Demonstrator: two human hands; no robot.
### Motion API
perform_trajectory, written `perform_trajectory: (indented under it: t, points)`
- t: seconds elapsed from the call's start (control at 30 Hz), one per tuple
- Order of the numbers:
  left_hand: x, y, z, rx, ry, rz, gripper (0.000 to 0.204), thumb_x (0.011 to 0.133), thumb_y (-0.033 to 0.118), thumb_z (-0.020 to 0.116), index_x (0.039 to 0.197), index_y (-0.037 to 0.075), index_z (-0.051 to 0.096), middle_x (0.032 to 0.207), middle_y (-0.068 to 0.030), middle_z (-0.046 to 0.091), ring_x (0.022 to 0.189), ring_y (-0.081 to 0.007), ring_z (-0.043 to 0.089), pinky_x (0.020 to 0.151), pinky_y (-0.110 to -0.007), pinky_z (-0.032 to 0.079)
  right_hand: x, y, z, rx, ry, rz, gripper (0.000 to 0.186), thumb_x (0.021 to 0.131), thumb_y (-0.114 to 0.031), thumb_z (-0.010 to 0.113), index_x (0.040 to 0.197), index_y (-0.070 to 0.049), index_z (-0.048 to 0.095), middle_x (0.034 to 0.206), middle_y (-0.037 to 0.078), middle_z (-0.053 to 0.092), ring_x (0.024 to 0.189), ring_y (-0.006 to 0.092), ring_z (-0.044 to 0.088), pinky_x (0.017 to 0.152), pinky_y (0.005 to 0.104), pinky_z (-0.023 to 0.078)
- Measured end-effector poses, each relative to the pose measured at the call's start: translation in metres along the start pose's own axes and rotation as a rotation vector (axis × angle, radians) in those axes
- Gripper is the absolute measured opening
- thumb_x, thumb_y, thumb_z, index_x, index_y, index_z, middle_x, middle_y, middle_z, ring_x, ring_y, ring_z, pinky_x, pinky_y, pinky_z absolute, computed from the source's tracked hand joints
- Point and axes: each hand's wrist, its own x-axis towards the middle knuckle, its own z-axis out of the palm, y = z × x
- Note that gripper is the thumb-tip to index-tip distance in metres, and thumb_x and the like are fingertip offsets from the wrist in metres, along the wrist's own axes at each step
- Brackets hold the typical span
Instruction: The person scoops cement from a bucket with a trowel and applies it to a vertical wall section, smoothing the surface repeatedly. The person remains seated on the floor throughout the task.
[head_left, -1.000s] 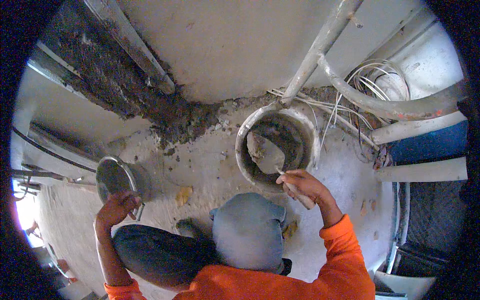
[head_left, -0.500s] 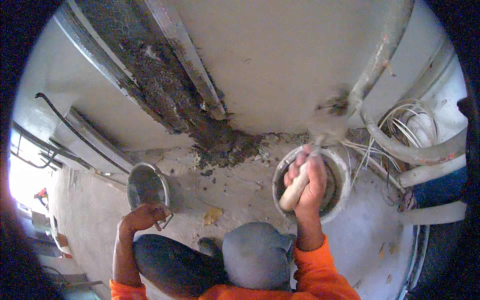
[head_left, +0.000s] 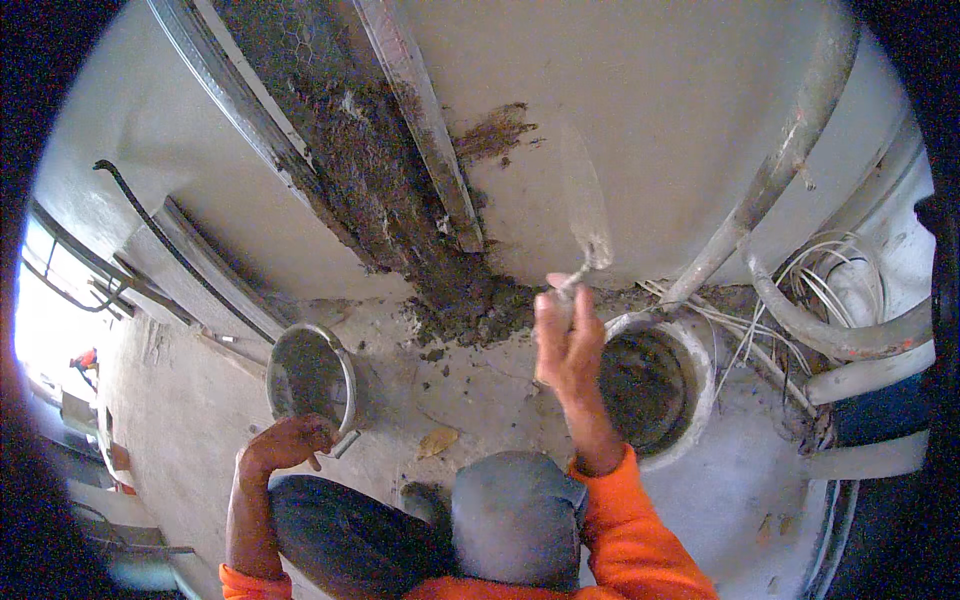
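Observation:
My right hand (head_left: pixel 572 340) is closed round the handle of a trowel (head_left: pixel 587 205), whose pale, slightly blurred blade points up against the plastered wall. Just right of that wrist stands a bucket (head_left: pixel 705 400) with dark wet mortar (head_left: pixel 645 390) inside. My left hand (head_left: pixel 288 443) hangs bent at the wrist above my knee, thumb apart from the loosely curled fingers, seemingly holding nothing. It overlaps the near rim of a second bucket (head_left: pixel 350 385), grey inside. A small grey bar lies beside its fingertips. A dark mortar smear (head_left: pixel 497 132) shows on the wall (head_left: pixel 680 110).
Two long battens (head_left: pixel 425 130) flank a rough dark strip with wire mesh (head_left: pixel 300 40). Mortar crumbs (head_left: pixel 475 312) are heaped at its foot. Pipes (head_left: pixel 770 170) and coiled cable (head_left: pixel 840 280) stand right; a black bar (head_left: pixel 185 250) leans left. A distant person (head_left: pixel 85 360) is at far left.
My right hand has swung left, from over the mortar bucket to beside it, lifting the trowel toward the wall. A dark mortar smear now shows beside the right batten. My left hand has barely moved.

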Motion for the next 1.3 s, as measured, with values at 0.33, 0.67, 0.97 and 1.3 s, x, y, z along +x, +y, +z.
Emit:
perform_trajectory:
  t: [0.33, 0.67, 0.97, 1.3]
  points:
    - [0.017, 0.0, -0.003, -0.025, -0.015, 0.065, 0.031, 0.098, 0.018, 0.061, 0.123, 0.0, 0.064, 0.092, -0.0132, 0.07, 0.076, -0.0227, 0.069, 0.066, -0.037, 0.061, -0.066, -0.006, -0.205, -0.639, -0.508, 0.284, 0.029, 0.096, -0.028, 0.063, 0.094, 0.001, 0.064, 0.084, 0.018, 0.067, 0.075, 0.04, 0.063, 0.073, 0.0435, 0.051]
    - [0.018, 0.027, 0.01, -0.105, 0.041, 0.092, 0.031, 0.1, 0.021, 0.058, 0.118, -0.004, 0.062, 0.096, -0.0176, 0.069, 0.073, -0.0242, 0.069, 0.063, -0.036, 0.06, -0.09, 0.08, -0.198, -1.266, -0.816, 0.381, 0.029, 0.091, -0.023, 0.053, 0.098, -0.001, 0.071, 0.099, 0.023, 0.071, 0.093, 0.0421, 0.069, 0.083, 0.0543, 0.056]
    - [0.009, 0.039, 0.001, -0.004, -0.016, 0.099, 0.031, 0.1, 0.023, 0.06, 0.118, -0.002, 0.063, 0.09, -0.0123, 0.066, 0.066, -0.0213, 0.067, 0.06, -0.036, 0.058, -0.057, 0.066, -0.197, -0.886, -1.379, 0.634, 0.041, 0.098, -0.036, 0.051, 0.097, 0.0, 0.072, 0.085, 0.018, 0.07, 0.073, 0.0314, 0.069, 0.068, 0.0448, 0.056]
    - [0.029, 0.023, 0.006, -0.043, -0.067, 0.078, 0.035, 0.1, 0.029, 0.06, 0.118, 0.0, 0.065, 0.088, -0.0128, 0.069, 0.07, -0.021, 0.069, 0.063, -0.037, 0.058, -0.086, 0.04, -0.224, 0.128, -0.779, 1.052, 0.038, 0.1, -0.037, 0.056, 0.105, -0.001, 0.068, 0.073, 0.004, 0.061, 0.056, 0.0144, 0.057, 0.052, 0.029, 0.047]
